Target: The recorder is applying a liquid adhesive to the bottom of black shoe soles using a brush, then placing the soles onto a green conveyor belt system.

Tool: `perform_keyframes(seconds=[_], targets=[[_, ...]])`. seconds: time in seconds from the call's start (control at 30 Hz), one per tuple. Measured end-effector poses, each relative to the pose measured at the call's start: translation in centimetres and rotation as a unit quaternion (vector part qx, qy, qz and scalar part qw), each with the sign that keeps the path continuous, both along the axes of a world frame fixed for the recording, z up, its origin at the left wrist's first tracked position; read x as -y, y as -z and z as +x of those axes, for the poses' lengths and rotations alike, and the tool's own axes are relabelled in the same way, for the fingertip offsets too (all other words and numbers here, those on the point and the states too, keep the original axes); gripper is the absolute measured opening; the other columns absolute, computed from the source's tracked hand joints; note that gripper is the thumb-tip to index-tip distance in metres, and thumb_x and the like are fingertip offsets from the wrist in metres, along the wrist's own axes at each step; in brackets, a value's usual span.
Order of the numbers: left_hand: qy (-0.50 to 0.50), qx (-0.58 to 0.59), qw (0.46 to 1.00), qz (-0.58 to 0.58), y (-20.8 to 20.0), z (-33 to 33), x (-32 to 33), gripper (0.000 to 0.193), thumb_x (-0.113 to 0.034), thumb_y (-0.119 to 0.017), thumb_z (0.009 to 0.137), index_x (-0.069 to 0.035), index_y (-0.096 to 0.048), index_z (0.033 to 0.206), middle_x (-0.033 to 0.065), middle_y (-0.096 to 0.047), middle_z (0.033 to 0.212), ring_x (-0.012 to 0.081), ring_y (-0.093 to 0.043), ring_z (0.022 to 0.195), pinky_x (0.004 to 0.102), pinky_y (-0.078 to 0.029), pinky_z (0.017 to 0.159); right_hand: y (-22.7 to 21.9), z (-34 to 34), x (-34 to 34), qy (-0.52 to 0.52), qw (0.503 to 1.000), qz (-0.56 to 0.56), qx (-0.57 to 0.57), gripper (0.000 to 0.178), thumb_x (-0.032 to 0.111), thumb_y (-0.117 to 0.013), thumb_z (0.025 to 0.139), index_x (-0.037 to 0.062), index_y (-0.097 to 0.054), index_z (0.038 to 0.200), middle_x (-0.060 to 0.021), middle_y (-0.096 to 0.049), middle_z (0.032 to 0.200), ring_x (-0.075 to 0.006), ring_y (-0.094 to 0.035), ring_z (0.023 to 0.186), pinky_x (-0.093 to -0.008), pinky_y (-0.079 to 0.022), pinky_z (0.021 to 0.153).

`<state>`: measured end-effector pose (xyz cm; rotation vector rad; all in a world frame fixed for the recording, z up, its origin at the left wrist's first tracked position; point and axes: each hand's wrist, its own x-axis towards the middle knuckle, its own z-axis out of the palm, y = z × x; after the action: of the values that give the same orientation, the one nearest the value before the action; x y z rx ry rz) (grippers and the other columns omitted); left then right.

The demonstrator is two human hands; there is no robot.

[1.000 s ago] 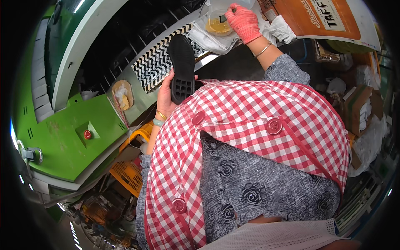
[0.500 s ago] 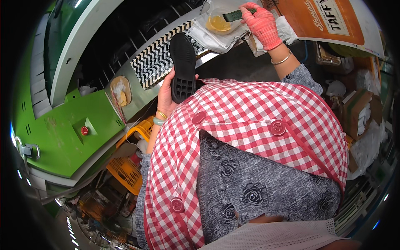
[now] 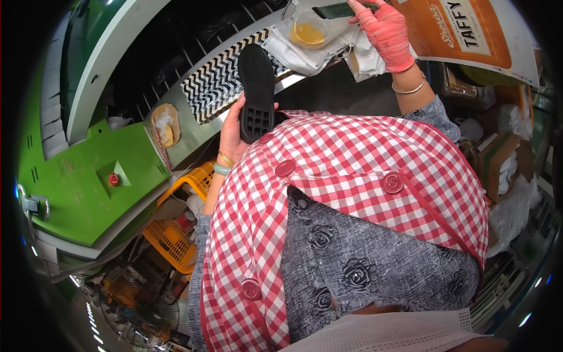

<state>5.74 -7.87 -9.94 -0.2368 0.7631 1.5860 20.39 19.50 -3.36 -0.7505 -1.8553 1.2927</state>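
My bare left hand (image 3: 232, 128) is closed round the heel end of a black shoe sole (image 3: 255, 88). The sole stands nearly upright against my apron, with a grid of hollows at its lower end. In a pink glove, my right hand (image 3: 386, 34) grips a dark green brush (image 3: 345, 10), whose flat end points left. Just below the brush is a clear plastic cup (image 3: 309, 33) with yellow liquid in it. The cup rests on stacked white cloths (image 3: 296, 56), and the brush is above its rim.
A zigzag-patterned mat (image 3: 214, 88) lies along the metal ledge. Left of it is a dish (image 3: 166, 125) with yellowish residue. A green machine panel (image 3: 88, 193) bears a red button (image 3: 113, 179). A yellow basket (image 3: 174, 243) stands lower left, a cardboard box (image 3: 499, 161) at right.
My right hand and the brush have moved up and to the right, farther from the cup's yellow liquid. My left hand still holds the sole in nearly the same place.
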Motion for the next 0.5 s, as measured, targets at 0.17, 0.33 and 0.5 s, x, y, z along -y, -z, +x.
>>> perform_keyframes(seconds=[0.17, 0.33, 0.5], targets=[[0.007, 0.002, 1.000, 0.013, 0.1, -0.4, -0.3, 0.040, -0.028, -0.042, 0.091, -0.007, -0.044, 0.125, 0.0136, -0.056, 0.114, 0.0297, -0.057, 0.101, 0.0352, -0.052, 0.079, -0.8, -0.2, -0.1, 0.006, 0.998, -0.045, -0.048, 0.017, 0.011, -0.062, 0.082, -0.0026, -0.060, 0.092, -0.0044, -0.061, 0.071, -0.0088, -0.058, 0.059, -0.0203, -0.045, 0.053], [0.007, -0.023, 1.000, 0.010, 0.6, -0.9, -1.1, 0.041, -0.032, -0.042, 0.091, -0.001, -0.050, 0.117, 0.0169, -0.058, 0.108, 0.0263, -0.060, 0.097, 0.0358, -0.053, 0.077, -1.2, -0.1, -0.2, 0.002, 0.996, -0.059, -0.063, 0.015, 0.010, -0.062, 0.081, -0.0001, -0.060, 0.092, -0.0027, -0.060, 0.072, -0.0069, -0.056, 0.058, -0.0184, -0.043, 0.052], [0.009, -0.020, 1.000, 0.005, 0.6, -1.3, -2.5, 0.044, -0.033, -0.041, 0.091, 0.001, -0.049, 0.118, 0.0210, -0.058, 0.106, 0.0247, -0.061, 0.092, 0.0335, -0.054, 0.070, 4.0, -1.1, -1.4, -0.001, 0.996, -0.081, -0.031, 0.015, 0.017, -0.060, 0.084, 0.0035, -0.061, 0.091, -0.0003, -0.059, 0.067, -0.0044, -0.052, 0.054, -0.0156, -0.038, 0.048]])
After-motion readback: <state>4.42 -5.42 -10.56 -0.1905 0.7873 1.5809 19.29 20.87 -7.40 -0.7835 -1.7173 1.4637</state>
